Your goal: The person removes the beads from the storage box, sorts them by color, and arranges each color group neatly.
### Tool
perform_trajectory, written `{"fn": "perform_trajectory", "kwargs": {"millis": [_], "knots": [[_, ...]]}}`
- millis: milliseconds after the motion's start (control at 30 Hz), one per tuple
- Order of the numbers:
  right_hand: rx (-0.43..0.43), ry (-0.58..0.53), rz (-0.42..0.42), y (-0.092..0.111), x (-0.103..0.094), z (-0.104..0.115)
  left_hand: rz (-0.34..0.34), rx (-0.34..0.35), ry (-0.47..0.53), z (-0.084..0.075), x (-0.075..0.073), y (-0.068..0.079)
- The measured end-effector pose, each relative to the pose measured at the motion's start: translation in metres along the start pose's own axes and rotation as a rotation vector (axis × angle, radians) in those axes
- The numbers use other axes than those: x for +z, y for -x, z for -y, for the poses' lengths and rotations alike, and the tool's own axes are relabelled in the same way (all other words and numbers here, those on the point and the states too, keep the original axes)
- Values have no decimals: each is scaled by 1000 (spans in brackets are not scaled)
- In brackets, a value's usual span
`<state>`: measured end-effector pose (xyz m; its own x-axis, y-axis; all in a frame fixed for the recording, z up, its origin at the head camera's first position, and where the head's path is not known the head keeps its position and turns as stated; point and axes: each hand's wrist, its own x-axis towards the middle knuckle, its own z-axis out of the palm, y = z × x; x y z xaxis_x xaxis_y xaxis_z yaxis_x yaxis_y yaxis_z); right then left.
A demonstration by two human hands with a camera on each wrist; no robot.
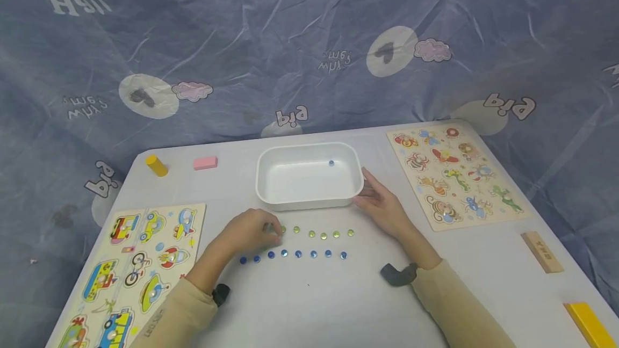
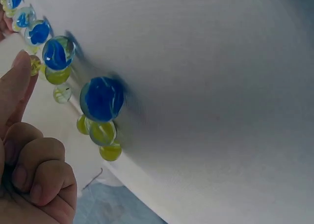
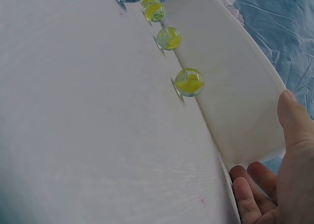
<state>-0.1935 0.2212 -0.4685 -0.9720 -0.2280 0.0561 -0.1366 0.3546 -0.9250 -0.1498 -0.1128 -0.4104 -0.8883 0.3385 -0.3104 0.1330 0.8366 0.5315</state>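
A white plastic tray [image 1: 309, 204] stands at the middle of the table with one blue marble [image 1: 331, 163] inside. My right hand [image 1: 384, 207] grips its right end, the thumb [image 3: 293, 117] at the rim and the other fingers low against the side. My left hand [image 1: 252, 231] is at the left end of a row of yellow-green marbles [image 1: 323, 236]. Its thumb and index finger pinch a yellow marble [image 2: 35, 65], partly hidden by the fingertips; the other fingers are curled in. Nearer the body runs a row of several blue marbles [image 1: 298, 254].
Wooden picture puzzle boards lie at left [image 1: 159, 251] and right [image 1: 456, 176]. A yellow cylinder [image 1: 157, 166] and a pink block [image 1: 205, 162] are at the back left. A wooden block [image 1: 542, 252] and a yellow block [image 1: 591, 326] lie along the right edge.
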Motion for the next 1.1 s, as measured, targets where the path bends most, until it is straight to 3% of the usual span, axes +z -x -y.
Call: {"fn": "perform_trajectory", "kwargs": {"millis": [100, 333, 467, 667, 867, 1000, 1100], "knots": [[5, -4, 1, 0, 0, 1, 7, 4, -16, -2, 2, 0], [27, -7, 21, 9, -3, 32, 19, 26, -22, -4, 3, -1], [25, -1, 24, 8, -3, 30, 40, 34, -16, -4, 5, -3], [30, -10, 17, 4, -1, 8, 70, 24, -15, -6, 1, 0], [19, -14, 15, 2, -1, 1, 72, 71, 40, -18, -27, 12], [21, -18, 12, 2, -1, 2, -23, 139, 70, -27, -54, 10], [20, -11, 4, 2, -1, 3, -100, 176, 42, -28, -67, 0]]}}
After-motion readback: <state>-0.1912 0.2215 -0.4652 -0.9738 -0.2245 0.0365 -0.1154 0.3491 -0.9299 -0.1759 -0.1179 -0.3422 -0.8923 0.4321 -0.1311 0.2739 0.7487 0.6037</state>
